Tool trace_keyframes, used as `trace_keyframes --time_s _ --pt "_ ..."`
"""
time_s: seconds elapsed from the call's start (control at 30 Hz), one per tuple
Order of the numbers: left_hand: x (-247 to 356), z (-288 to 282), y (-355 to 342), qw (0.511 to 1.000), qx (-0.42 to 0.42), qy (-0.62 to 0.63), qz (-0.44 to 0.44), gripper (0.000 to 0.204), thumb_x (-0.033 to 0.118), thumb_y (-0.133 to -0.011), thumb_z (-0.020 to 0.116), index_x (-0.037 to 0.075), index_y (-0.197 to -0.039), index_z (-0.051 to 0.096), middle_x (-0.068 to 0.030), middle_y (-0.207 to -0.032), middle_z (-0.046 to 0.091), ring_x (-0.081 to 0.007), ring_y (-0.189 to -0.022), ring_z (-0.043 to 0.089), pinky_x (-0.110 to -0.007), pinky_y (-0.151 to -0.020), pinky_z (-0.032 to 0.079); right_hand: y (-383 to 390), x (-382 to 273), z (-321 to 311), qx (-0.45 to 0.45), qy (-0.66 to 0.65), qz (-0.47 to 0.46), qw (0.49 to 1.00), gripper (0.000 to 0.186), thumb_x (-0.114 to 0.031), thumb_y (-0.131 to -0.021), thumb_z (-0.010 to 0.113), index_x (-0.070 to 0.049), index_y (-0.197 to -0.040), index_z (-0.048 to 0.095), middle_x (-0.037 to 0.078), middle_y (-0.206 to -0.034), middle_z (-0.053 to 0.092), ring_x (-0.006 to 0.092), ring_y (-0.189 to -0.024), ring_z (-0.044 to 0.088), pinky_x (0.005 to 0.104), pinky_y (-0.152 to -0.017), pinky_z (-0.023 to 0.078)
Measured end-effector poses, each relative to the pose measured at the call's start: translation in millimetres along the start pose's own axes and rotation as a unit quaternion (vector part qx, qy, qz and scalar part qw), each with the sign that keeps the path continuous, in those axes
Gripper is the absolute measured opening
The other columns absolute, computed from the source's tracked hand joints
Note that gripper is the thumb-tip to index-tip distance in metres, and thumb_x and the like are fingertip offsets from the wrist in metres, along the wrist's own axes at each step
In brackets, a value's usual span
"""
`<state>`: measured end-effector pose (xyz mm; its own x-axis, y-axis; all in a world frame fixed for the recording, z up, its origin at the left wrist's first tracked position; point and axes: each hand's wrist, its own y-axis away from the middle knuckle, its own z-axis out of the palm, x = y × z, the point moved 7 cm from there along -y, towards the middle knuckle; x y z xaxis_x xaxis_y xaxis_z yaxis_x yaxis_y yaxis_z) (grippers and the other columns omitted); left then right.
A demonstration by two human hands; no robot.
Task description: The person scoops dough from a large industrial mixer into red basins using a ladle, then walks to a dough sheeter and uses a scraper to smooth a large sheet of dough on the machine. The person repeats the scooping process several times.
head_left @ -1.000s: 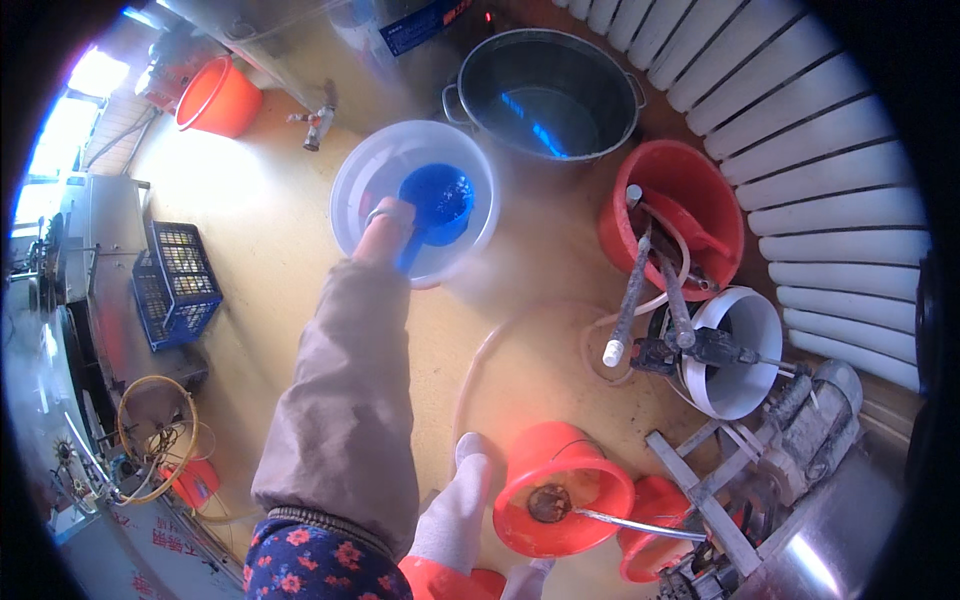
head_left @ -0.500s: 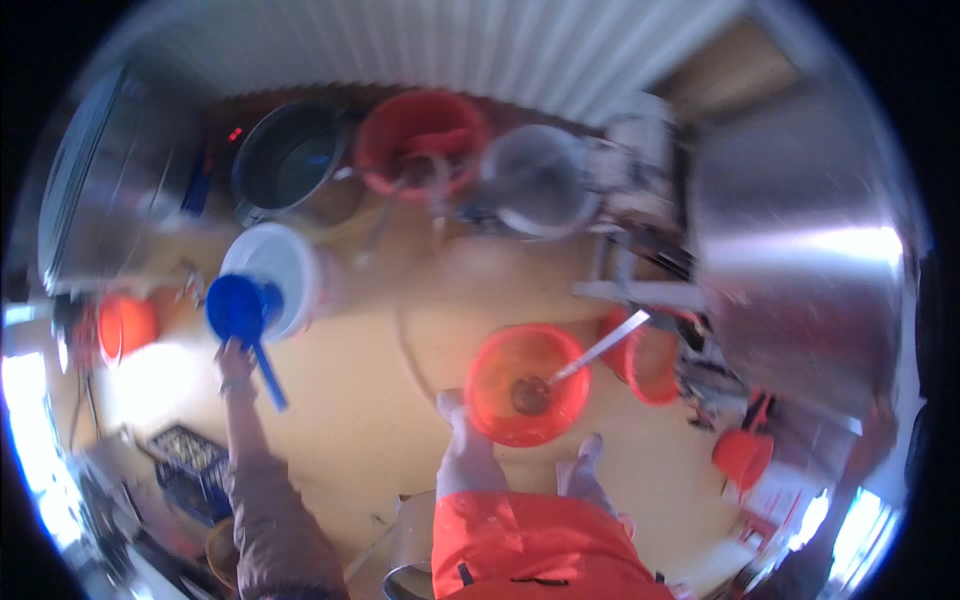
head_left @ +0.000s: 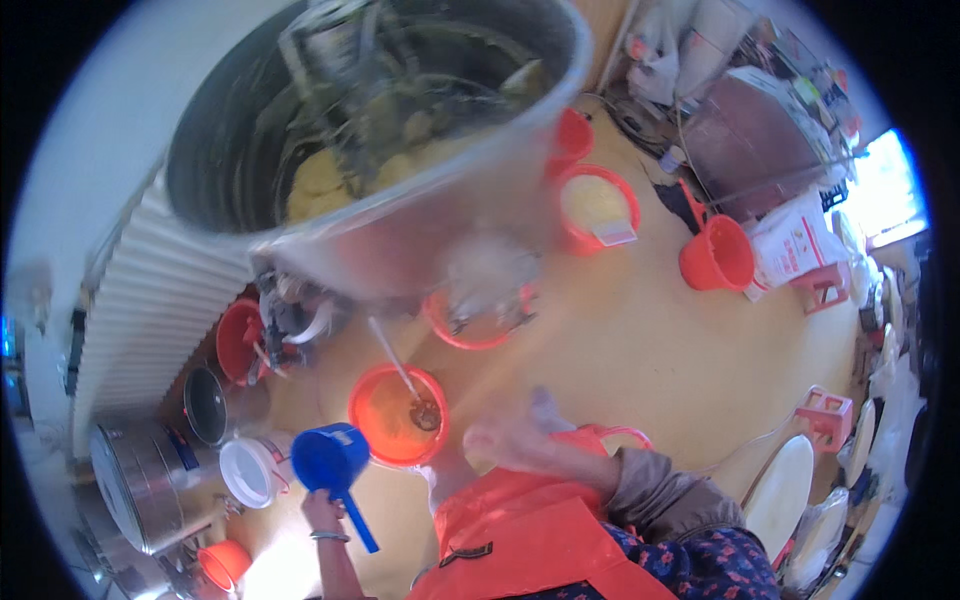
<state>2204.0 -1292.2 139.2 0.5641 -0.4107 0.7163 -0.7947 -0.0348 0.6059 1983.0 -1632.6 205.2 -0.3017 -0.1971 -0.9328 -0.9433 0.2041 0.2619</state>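
My left hand grips a blue long-handled scoop at lower left, above the floor. Just beside the scoop are an orange bucket with a metal-handled utensil in it and a white bucket. My right hand is low at centre, over my red apron and right of the orange bucket; it is blurred, so whether it holds anything is unclear. A large steel mixing bowl fills the top, with a beater and yellowish lumps inside.
A steel pot, red tub and steel drum line the left. Red buckets, a container of pale material, white sacks and a pink stool stand rightward. Round pale boards lie at lower right.
The view has swung right to the steel mixing bowl. The blue scoop has been lifted out of the white bucket in my left hand. My right hand has come into view at centre.
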Motion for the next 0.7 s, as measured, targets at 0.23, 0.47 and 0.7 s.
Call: trace_keyframes --time_s 0.23,0.47,0.7 --pt "2 311 150 0.961 -0.271 -0.011 -0.052 0.007 0.009 -0.078 0.05 0.006 -0.082 0.055 -0.002 -0.058 0.049 -0.0106 -0.042 0.044 -0.023 -0.036 0.034 116 103 6 -0.002 -0.543 0.225 0.809 0.035 -0.041 -0.094 0.043 -0.009 -0.101 0.053 0.005 -0.088 0.058 0.0169 -0.084 0.057 0.034 -0.072 0.047" --pt "21 556 241 0.896 -0.386 -0.201 0.086 0.031 0.02 -0.076 0.046 -0.007 -0.085 0.059 -0.0184 -0.07 0.06 -0.0268 -0.06 0.058 -0.042 -0.057 0.045 126 176 -125 0.321 -0.671 0.122 0.657 0.03 -0.038 -0.092 0.05 -0.008 -0.094 0.05 0.005 -0.073 0.051 0.0154 -0.056 0.052 0.0303 -0.054 0.047" --pt "46 694 280 0.818 -0.531 -0.205 0.076 0.028 0.031 -0.089 0.051 0.004 -0.094 0.056 -0.0067 -0.08 0.06 -0.0131 -0.061 0.055 -0.027 -0.055 0.047 137 266 -287 0.401 -0.603 0.125 0.679 0.024 -0.033 -0.091 0.051 -0.013 -0.081 0.044 -0.003 -0.057 0.042 0.0097 -0.042 0.041 0.0284 -0.041 0.04"
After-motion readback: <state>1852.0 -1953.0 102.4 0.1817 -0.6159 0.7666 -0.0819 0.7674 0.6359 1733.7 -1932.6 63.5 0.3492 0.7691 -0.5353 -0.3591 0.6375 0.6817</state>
